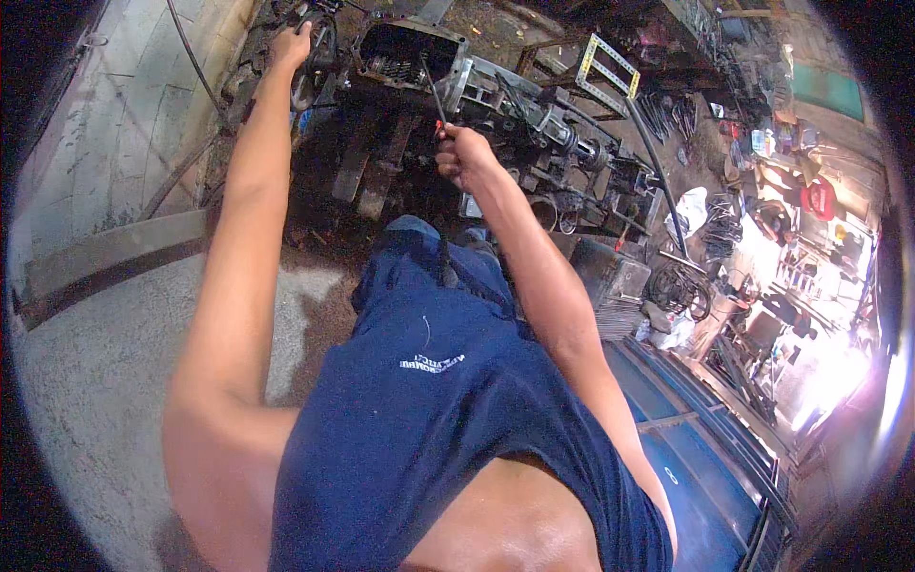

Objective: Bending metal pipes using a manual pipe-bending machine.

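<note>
While the Left Hand Is Reaching Far Up, the Right Is Gripping a Long-Shafted Tool

As the person is leaning over a greasy machine, the right hand [464, 157] is closing around the red handle of a thin, long-shafted tool [433, 89] near the upper centre of the frame. The tool is slanting up and slightly left, its far end showing against an open gear housing [460, 48] (whether it is touching the toothed gears [408, 71] inside, I cannot tell). In the upper left, the left hand [291, 46] is resting at dark machine parts beside the housing; its fingers are partly blending into them, so I cannot tell what it is gripping.

Right of the housing, a metal machine bed [534, 110] is running diagonally downward, and a yellow-edged frame [608, 74] is standing above it. Blue panels [681, 477] are filling the lower right, while a navy garment [410, 362] is hanging across the lower centre.
</note>
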Motion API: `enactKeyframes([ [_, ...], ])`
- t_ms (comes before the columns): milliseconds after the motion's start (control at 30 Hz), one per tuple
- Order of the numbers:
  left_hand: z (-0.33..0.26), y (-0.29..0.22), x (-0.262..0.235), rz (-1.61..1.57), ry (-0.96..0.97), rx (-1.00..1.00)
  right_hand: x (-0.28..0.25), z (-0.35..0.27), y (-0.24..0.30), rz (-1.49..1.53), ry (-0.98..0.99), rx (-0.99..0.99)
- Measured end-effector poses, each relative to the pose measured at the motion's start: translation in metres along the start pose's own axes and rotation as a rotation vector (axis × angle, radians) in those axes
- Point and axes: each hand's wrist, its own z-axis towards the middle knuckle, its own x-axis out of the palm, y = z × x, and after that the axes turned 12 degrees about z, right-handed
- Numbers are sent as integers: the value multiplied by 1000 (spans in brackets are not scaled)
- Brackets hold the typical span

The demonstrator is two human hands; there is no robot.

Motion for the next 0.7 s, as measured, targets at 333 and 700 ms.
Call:
enactKeyframes([
  [333,-70,85,52,-728,-263,-55,-32,-26,23,-846,-269,-387],
  [700,23,2,5,-120,-16,77,42,-69,165,-1899,-360,-494],
])
